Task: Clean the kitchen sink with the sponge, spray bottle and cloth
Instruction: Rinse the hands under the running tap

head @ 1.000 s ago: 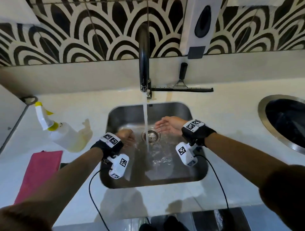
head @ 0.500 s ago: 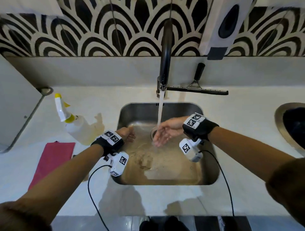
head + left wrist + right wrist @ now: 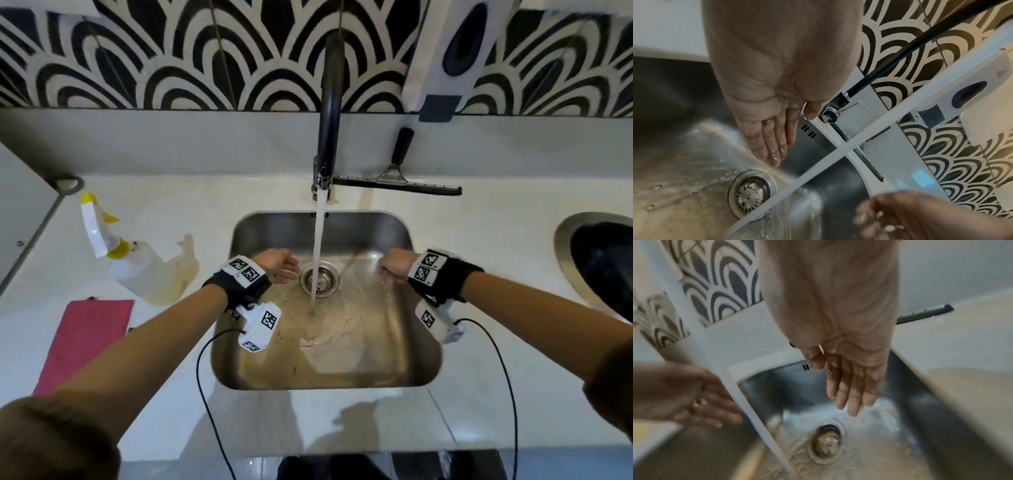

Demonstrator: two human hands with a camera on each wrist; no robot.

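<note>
Water runs from the black tap [image 3: 329, 113] into the steel sink [image 3: 421, 359], falling just in front of the drain [image 3: 319, 278]. My left hand [image 3: 281, 266] hangs over the basin left of the stream, wet, fingers straight and pointing down [image 3: 772, 146], holding nothing. My right hand [image 3: 394, 265] hangs right of the stream, also wet, fingers straight [image 3: 851, 392] and empty. The spray bottle [image 3: 137, 270] with yellow trigger stands on the counter left of the sink. A pink cloth [image 3: 85, 339] lies in front of it. No sponge is in view.
A black squeegee [image 3: 397, 183] lies on the counter behind the sink. A white wall dispenser [image 3: 448, 51] hangs at the upper right. A round steel-rimmed opening [image 3: 565, 260] is set into the counter at the right. Wrist camera cables trail from both arms.
Both hands have drawn apart from the stream near the drain; the right moved right, the left stayed at the left. The head view shifted so the sink sits more centred.
</note>
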